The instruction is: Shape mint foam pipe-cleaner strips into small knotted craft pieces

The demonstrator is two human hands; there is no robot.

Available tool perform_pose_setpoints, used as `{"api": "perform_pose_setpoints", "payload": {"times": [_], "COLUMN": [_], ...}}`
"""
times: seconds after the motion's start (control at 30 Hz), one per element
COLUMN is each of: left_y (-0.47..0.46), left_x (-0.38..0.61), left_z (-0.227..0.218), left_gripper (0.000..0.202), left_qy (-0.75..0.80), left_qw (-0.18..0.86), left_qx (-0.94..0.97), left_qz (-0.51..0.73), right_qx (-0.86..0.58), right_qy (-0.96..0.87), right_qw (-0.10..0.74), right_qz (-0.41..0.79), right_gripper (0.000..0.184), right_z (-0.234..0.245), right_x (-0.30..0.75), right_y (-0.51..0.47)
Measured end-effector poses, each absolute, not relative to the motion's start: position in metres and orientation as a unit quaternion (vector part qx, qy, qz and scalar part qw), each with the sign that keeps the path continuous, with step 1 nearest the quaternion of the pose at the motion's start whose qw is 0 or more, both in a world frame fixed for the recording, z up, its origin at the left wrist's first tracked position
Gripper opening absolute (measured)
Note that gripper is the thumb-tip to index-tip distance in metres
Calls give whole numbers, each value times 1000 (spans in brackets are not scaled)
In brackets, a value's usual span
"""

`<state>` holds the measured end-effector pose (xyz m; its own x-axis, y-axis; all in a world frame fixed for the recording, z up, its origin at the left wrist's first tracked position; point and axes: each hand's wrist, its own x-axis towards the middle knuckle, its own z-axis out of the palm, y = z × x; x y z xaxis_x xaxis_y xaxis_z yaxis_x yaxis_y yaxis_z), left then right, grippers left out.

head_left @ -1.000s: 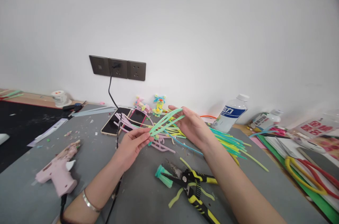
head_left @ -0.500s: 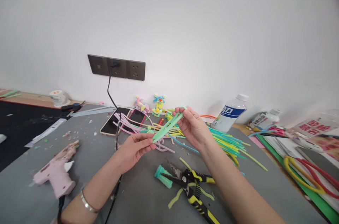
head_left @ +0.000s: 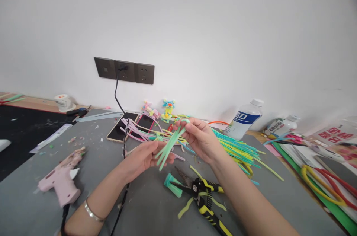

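A bundle of light green pipe cleaners [head_left: 169, 147], bent over at the top, is pinched in my right hand [head_left: 205, 140] by its upper end. Its lower ends fan apart. My left hand [head_left: 143, 158] is behind and beside those loose ends, fingers stretched out and thumb apart from them; whether its fingertips touch the strands is hard to see. Below the hands lie black-and-yellow pliers [head_left: 196, 188] with spread jaws. Against their tip rests a short green bundle [head_left: 173, 185]. Cut yellow-green pieces [head_left: 185, 208] are scattered around the pliers.
A pink glue gun [head_left: 63, 180] lies at left, and a black cable [head_left: 124, 146] crosses the grey mat. Behind are phones [head_left: 119, 131], lilac stems [head_left: 135, 128] and small figures [head_left: 167, 110]. Blue and yellow stems [head_left: 237, 148], a bottle [head_left: 245, 118] and papers [head_left: 295, 154] occupy the right.
My left fingers have come off the bundle's lower ends, which now spread apart. My right hand, still holding the top, has shifted slightly down and left.
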<state>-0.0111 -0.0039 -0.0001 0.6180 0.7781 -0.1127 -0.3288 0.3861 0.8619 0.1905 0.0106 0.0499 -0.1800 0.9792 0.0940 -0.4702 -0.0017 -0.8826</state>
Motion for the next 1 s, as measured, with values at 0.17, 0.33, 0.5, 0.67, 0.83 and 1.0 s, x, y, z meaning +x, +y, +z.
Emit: {"api": "perform_pose_setpoints", "payload": {"times": [0.17,0.33,0.5,0.67,0.83,1.0], "left_y": [-9,-13,-12,-11,-11,-10], "left_x": [-11,-9,-10,-9,-4,-2], "left_z": [-2,-1,1,-3,0,5], "left_gripper": [46,37,31,33,40,46], "left_qy": [188,166,179,214,298,342], "left_qw": [834,845,862,811,711,710], "left_qx": [433,437,403,458,535,494], "left_qz": [285,260,249,296,344,367], "right_qx": [-278,-273,-282,-282,-287,-328], "right_qy": [-416,-433,-456,-487,-540,-542], "right_qw": [532,495,491,478,439,441], "right_qz": [684,702,687,674,658,635], "right_gripper": [22,21,17,21,22,25], "right_z": [42,35,33,34,36,36], "right_x": [182,175,173,173,173,177], "right_y": [9,7,5,5,3,5]}}
